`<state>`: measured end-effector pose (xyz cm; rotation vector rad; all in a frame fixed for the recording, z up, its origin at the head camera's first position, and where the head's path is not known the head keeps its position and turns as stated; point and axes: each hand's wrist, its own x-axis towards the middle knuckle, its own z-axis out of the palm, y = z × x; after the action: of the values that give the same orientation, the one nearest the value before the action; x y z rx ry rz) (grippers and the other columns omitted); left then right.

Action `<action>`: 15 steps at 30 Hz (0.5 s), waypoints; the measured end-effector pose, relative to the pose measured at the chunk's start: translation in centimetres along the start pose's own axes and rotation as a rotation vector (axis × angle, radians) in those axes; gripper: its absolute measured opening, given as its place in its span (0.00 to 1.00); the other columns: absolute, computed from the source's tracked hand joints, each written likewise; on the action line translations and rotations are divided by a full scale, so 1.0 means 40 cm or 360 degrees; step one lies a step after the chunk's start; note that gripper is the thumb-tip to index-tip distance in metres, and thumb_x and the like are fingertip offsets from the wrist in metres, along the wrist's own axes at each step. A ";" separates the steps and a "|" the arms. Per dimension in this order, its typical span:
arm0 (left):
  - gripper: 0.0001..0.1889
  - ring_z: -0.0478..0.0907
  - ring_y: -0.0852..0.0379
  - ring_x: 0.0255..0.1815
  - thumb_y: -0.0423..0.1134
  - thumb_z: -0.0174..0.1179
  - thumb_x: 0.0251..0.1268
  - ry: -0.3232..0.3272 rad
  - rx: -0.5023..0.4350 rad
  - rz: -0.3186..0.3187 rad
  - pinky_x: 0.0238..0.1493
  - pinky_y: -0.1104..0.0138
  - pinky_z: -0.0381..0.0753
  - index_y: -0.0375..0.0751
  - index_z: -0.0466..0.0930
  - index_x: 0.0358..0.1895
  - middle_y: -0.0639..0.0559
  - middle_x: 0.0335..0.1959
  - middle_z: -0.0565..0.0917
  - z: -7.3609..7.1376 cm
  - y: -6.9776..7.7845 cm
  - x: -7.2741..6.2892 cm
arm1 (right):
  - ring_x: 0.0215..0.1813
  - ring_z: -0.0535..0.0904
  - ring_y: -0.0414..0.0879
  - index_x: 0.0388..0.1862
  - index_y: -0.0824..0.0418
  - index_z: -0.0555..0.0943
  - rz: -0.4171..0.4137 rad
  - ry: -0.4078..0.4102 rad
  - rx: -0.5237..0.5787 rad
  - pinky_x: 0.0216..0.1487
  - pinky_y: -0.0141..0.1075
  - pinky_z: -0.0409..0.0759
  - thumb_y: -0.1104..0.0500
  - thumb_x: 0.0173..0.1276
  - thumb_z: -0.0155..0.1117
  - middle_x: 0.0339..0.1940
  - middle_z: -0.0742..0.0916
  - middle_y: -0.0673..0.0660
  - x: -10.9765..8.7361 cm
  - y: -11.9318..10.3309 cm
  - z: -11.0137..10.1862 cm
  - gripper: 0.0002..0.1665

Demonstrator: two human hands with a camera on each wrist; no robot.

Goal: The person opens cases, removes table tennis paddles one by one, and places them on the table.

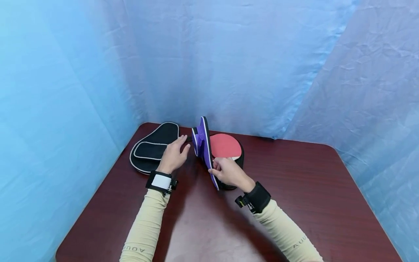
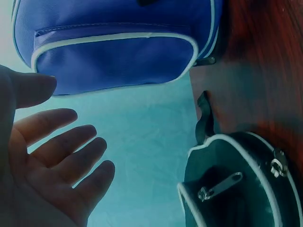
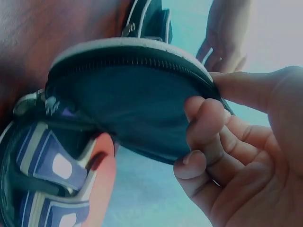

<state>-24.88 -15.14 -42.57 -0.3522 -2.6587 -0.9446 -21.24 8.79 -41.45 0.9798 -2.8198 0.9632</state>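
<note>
A purple table tennis paddle case [image 1: 207,149] with white piping has its flap raised almost upright. My right hand [image 1: 230,173] pinches the flap's zippered edge between thumb and fingers. In the right wrist view the flap's dark lining [image 3: 137,99] faces me. Inside the lower half lies a paddle with red rubber [image 1: 225,145]; two striped handles [image 3: 57,163] show in the right wrist view. To the left of the flap hovers my left hand [image 1: 172,155], fingers loosely extended and holding nothing. In the left wrist view the flap's outer pocket [image 2: 118,64] is beyond its thumb.
A black paddle case [image 1: 158,134] with white piping lies at the table's back left, its zipper pull [image 2: 222,186] seen in the left wrist view. The dark red wooden table [image 1: 301,189] meets blue curtains [image 1: 229,65] behind and at both sides.
</note>
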 end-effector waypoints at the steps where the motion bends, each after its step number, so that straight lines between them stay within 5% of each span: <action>1: 0.25 0.68 0.44 0.72 0.40 0.53 0.75 0.0005 -0.0012 -0.0005 0.72 0.53 0.66 0.33 0.70 0.70 0.37 0.69 0.72 -0.004 0.000 0.000 | 0.18 0.69 0.35 0.23 0.58 0.75 -0.0002 -0.0003 -0.0005 0.23 0.27 0.67 0.59 0.68 0.68 0.16 0.76 0.47 0.002 -0.003 0.004 0.15; 15: 0.24 0.72 0.44 0.69 0.42 0.53 0.76 0.0087 -0.0162 -0.0045 0.70 0.52 0.69 0.36 0.70 0.70 0.39 0.68 0.74 -0.053 0.002 -0.008 | 0.19 0.72 0.36 0.25 0.57 0.77 0.0004 -0.0023 0.0013 0.23 0.29 0.72 0.57 0.67 0.69 0.17 0.78 0.46 0.025 -0.036 0.056 0.13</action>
<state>-24.15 -16.50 -41.07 -0.3076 -2.5788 -1.0847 -20.81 6.10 -42.29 0.9877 -2.8318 0.9725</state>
